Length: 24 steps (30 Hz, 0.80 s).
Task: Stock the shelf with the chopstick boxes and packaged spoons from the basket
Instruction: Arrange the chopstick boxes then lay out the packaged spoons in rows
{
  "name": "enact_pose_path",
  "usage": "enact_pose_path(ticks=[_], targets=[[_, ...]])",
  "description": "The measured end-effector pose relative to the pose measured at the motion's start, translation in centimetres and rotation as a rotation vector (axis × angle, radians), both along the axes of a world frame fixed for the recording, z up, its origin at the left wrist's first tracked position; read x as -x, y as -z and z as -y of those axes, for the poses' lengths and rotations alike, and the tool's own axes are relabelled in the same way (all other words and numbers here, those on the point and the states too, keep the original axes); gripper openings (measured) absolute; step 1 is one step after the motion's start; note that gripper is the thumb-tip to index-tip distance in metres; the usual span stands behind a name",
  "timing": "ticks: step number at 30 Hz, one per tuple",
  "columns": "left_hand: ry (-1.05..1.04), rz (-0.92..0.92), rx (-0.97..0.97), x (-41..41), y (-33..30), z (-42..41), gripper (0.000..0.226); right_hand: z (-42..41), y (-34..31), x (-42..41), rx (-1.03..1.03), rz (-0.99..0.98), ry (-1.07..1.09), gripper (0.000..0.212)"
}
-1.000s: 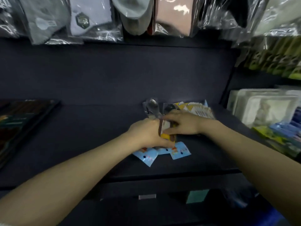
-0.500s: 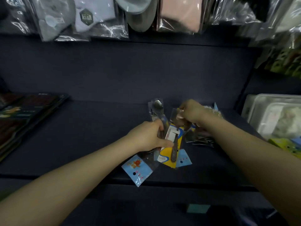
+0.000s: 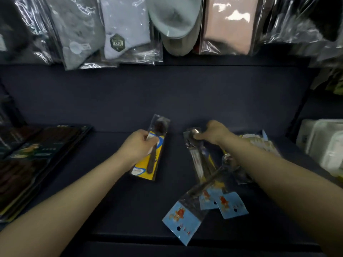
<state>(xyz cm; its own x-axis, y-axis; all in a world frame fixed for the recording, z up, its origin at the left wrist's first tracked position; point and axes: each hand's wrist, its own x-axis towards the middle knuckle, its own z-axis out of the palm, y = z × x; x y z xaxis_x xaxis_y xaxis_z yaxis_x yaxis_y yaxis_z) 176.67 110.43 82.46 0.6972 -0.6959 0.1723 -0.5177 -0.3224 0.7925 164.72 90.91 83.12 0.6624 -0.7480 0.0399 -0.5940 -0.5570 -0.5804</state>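
At the far left of the shelf [image 3: 96,182] lie the dark chopstick boxes [image 3: 27,164], flat and already in place. The basket is not in view.

The left hand [image 3: 136,148] is closed on a yellow-carded spoon [image 3: 153,153], fingers curled over its upper half; the pack lies lengthwise on the shelf with the bowl end pointing toward the back wall, well apart from the other spoons.

To the right, the right hand [image 3: 213,132] pinches the bowl end of a metal spoon pack [image 3: 198,154], thumb and fingers closed on its top. Below it a loose heap of blue-carded spoons [image 3: 213,199] fans out toward the front edge, overlapping one another at angles, with one card [image 3: 181,219] reaching close to the edge. More packs sit behind the right forearm.

The step in hand looks like sorting spoons into rows. Next, each hand likely needs to square its pack to the back wall and let go; then the fanned blue packs call for gathering and aligning.
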Motion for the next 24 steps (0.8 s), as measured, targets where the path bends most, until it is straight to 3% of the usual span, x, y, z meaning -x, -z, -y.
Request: enact_pose_path(ticks=[4,8,11,13,16,19,21,24], targets=[[-0.113,0.098,-0.201,-3.8,1.5,-0.4,0.019,-0.1,0.7,0.1,-0.001,-0.059,0.013,0.027],[-0.13,0.132,-0.245,-4.0,1.5,-0.5,0.031,-0.5,-1.1,-0.2,0.091,0.013,0.042,0.022],[-0.079,0.438,-0.416,-4.5,1.7,-1.4,0.046,-1.2,-3.8,-0.6,0.276,0.169,0.097,0.018],[0.127,0.598,-0.443,-4.8,1.6,-2.4,0.045,-2.2,-5.2,-1.1,0.391,0.279,0.096,0.019],[0.428,0.591,-0.575,-4.9,2.1,-4.3,0.05,-4.9,-5.9,-2.5,0.679,0.399,-0.141,0.021],[0.373,0.561,-0.66,-5.9,2.8,-5.7,0.057,-8.9,-6.3,-4.2,0.793,0.485,-0.371,0.032],[0.358,0.509,-0.638,-6.9,2.9,-6.3,0.059,-10.9,-6.3,-5.7,0.771,0.551,-0.43,0.03],[0.383,0.441,-0.577,-7.9,2.9,-6.8,0.059,-11.9,-5.7,-7.7,0.581,0.693,-0.394,0.02]])
